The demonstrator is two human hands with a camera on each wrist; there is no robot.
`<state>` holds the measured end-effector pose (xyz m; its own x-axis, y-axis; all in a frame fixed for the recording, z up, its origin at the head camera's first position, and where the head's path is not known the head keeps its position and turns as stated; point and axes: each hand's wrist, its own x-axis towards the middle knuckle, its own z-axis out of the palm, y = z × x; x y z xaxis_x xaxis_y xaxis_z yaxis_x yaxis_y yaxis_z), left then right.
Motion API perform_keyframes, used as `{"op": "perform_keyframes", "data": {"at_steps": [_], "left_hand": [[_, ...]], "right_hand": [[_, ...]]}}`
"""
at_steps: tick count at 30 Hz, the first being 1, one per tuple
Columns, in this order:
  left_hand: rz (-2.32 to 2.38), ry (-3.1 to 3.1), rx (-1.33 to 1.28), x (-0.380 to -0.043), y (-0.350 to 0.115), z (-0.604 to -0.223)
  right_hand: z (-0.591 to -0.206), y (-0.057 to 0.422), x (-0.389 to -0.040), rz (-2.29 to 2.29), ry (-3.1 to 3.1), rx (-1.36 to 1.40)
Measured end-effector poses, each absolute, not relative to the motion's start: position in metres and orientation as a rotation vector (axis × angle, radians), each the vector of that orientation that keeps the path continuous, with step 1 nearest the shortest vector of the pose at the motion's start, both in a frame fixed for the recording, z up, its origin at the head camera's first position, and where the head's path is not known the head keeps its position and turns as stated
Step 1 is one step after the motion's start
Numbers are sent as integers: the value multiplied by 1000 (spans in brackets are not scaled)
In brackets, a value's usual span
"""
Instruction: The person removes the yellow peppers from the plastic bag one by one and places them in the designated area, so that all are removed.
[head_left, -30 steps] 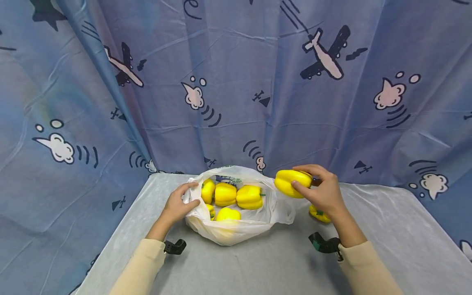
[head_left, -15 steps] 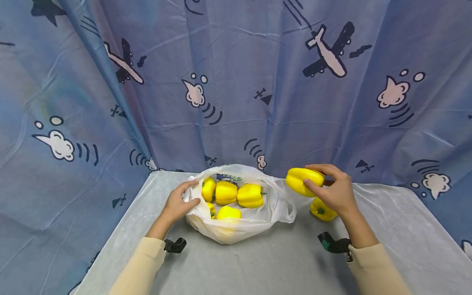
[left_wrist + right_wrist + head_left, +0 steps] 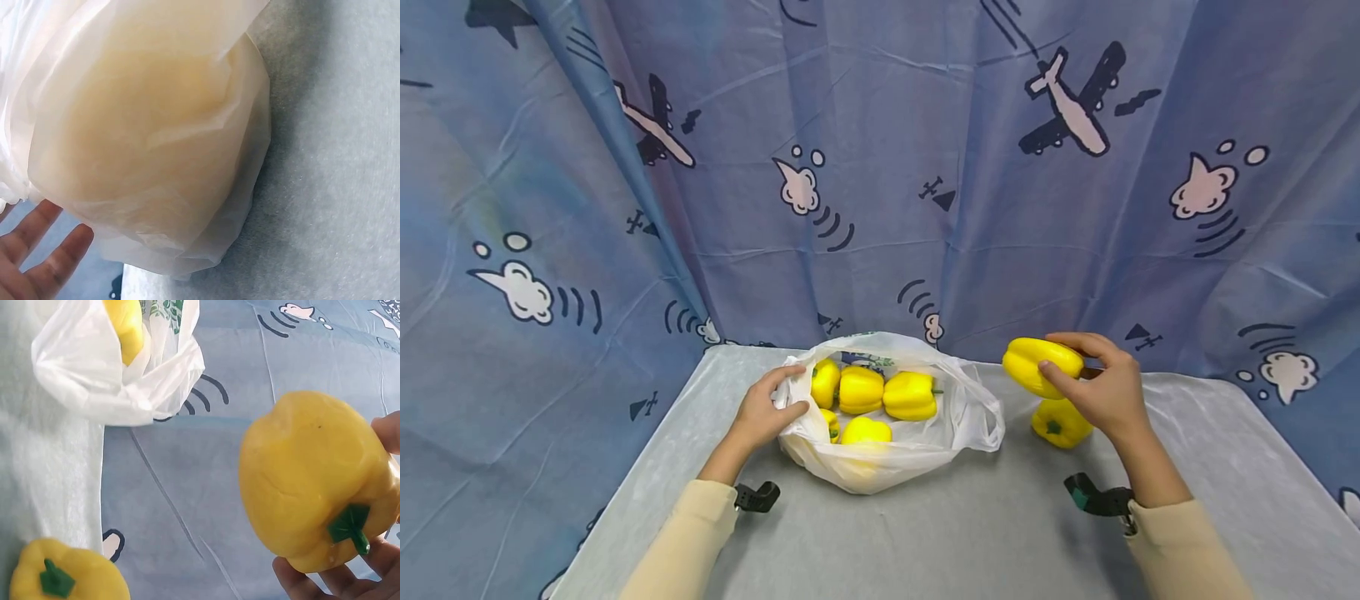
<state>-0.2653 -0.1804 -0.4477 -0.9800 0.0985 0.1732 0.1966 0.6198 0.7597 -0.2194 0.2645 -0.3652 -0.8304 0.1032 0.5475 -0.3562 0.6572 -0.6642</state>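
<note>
My right hand (image 3: 1101, 387) grips a yellow bell pepper (image 3: 1037, 367) from its stem side, raised over the table to the right of the bag. The right wrist view shows the pepper's green stem (image 3: 352, 528) between thumb and fingers. A white plastic bag (image 3: 872, 475) lies with its mouth spread, several yellow peppers (image 3: 910, 396) inside. At the bag's left rim, my left hand (image 3: 763, 412) holds the edge between fingers and thumb. Behind the bag, some fingers (image 3: 59, 262) show in the left wrist view. Another yellow pepper (image 3: 1062, 425) rests on the table below the held one.
A grey cloth covers the table (image 3: 925, 550). Behind it hangs a blue curtain (image 3: 880, 208) printed with planes and clouds, close to the table's far edge. The bag's loose handle (image 3: 985, 421) reaches out to the right, toward the pepper on the table.
My right hand has moved to the right with the pepper, away from the bag's mouth. More of the pepper on the table shows now. My left hand stays at the bag's rim.
</note>
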Motion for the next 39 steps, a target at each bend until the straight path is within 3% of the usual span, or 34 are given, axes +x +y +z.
{"op": "perform_keyframes", "data": {"at_steps": [39], "left_hand": [[-1317, -2713, -232, -266, -180, -449]], "right_hand": [[-388, 329, -200, 1049, -2262, -159]]}}
